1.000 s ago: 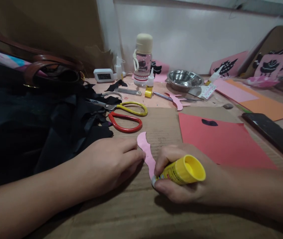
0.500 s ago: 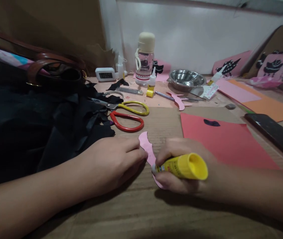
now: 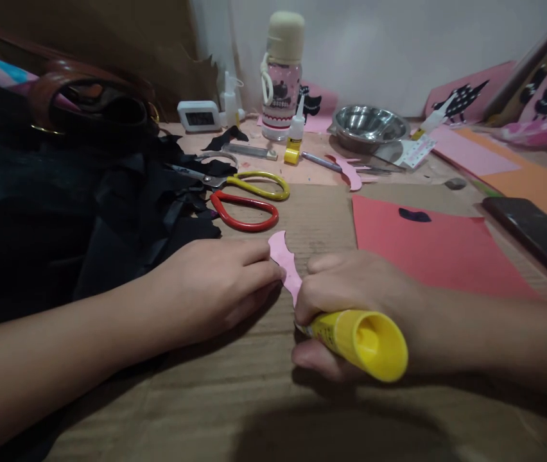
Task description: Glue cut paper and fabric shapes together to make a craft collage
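Across the table point(image 3: 309, 174), whole scene sits higher in frame than half a second ago: reads as the head camera tipping down, not things shifting. Cardboard point(image 3: 196, 398) covers the near part and serves as work surface. Black fabric point(image 3: 27, 212) fills the left side, same place as earlier. Red sheet point(image 3: 447, 250) lies on the right, same spot, small black cutout on it. Scissors point(image 3: 218, 182) unmoved, handles toward the work, blades by the black scraps.

Left hand point(image 3: 225, 276): no real change, fingertips on the left edge of the pink strip. Left grip: thumb hidden, can't tell if it pinches or only presses. Right hand point(image 3: 364, 282): right grip closed firmly round the yellow glue stick point(image 3: 336, 330). That's the main change: the hand has dropped nearer the strip's low end, and the stick's hollow base now faces the camera more.

Pink strip point(image 3: 284, 260) lies on the cardboard between the hands, upper end bare and visible. Low end showed under the stick half a second ago; now covered by stick and fingers. Glue tip mostly hidden, contact not certain. Judgement: a back-and-forth gluing pass, now on the lower part; strip looks well pinned. Coverage can't be read, no glue film clear.
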The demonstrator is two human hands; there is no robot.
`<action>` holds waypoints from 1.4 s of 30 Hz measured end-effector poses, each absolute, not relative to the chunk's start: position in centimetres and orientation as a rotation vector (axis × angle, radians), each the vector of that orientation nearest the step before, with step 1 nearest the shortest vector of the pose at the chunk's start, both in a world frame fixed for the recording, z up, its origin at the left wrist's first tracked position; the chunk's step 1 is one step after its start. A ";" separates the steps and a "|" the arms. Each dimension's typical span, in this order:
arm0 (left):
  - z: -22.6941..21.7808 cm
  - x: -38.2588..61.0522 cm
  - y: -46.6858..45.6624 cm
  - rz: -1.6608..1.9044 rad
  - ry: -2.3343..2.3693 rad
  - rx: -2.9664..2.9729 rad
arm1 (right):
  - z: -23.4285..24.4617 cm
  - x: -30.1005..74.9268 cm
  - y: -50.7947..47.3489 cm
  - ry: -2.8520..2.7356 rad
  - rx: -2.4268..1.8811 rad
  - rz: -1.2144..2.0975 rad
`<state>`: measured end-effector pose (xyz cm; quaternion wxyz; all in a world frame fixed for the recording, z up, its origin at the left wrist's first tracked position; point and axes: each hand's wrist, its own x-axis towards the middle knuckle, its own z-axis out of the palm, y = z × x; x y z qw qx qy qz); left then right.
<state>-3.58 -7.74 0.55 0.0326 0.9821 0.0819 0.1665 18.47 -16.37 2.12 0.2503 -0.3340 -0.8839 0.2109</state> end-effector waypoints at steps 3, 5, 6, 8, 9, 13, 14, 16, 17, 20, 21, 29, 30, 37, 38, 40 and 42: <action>0.6 -3.6 -7.8 0.507 0.257 3.016 | 2.9 18.4 -16.5 -2.350 -0.959 0.725; 0.6 -3.7 -7.8 0.519 0.246 3.015 | 3.5 18.3 -16.5 -2.287 -1.048 0.910; 0.5 -3.7 -7.8 0.526 0.240 3.015 | 3.7 18.3 -16.5 -2.234 -1.092 1.001; 0.3 -3.7 -7.6 0.551 0.226 3.016 | 4.1 18.4 -16.4 -2.051 -1.167 1.114; 0.2 -3.7 -7.5 0.557 0.223 3.015 | 4.3 18.5 -16.4 -1.938 -1.183 1.126; 0.0 -3.8 -7.0 0.605 0.194 3.006 | 4.3 18.9 -16.2 -1.660 -1.198 1.070; 0.0 -3.9 -6.8 0.612 0.193 3.006 | 4.1 18.9 -16.1 -1.663 -1.192 1.077; 0.1 -4.0 -6.7 0.609 0.198 3.007 | 3.8 18.8 -16.0 -1.713 -1.193 1.118; 0.1 -4.0 -6.7 0.600 0.209 3.007 | 3.7 18.7 -16.0 -1.750 -1.199 1.138; 0.2 -4.1 -6.8 0.601 0.213 2.992 | 3.3 18.4 -16.0 -1.873 -1.244 1.091; 0.2 -4.1 -6.8 0.610 0.221 2.975 | 3.3 18.3 -16.1 -1.910 -1.246 1.047; 0.6 -4.0 -6.9 0.632 0.483 2.733 | 3.0 18.2 -16.2 -1.930 -1.249 1.001; 0.6 -4.1 -7.1 0.630 0.432 2.786 | 3.0 18.2 -16.2 -1.929 -1.253 1.006; 0.6 -4.2 -8.7 0.474 0.084 3.018 | 2.6 18.4 -16.4 -1.946 -1.245 0.951; 0.6 -4.2 -8.8 0.458 0.075 3.022 | 2.5 18.4 -16.4 -1.970 -1.227 0.927; 0.8 -4.1 -8.8 0.444 0.057 3.026 | 2.2 18.5 -16.5 -2.033 -1.173 0.854; 1.0 -4.0 -8.9 0.414 0.062 3.030 | 1.9 18.6 -16.5 -2.101 -1.117 0.775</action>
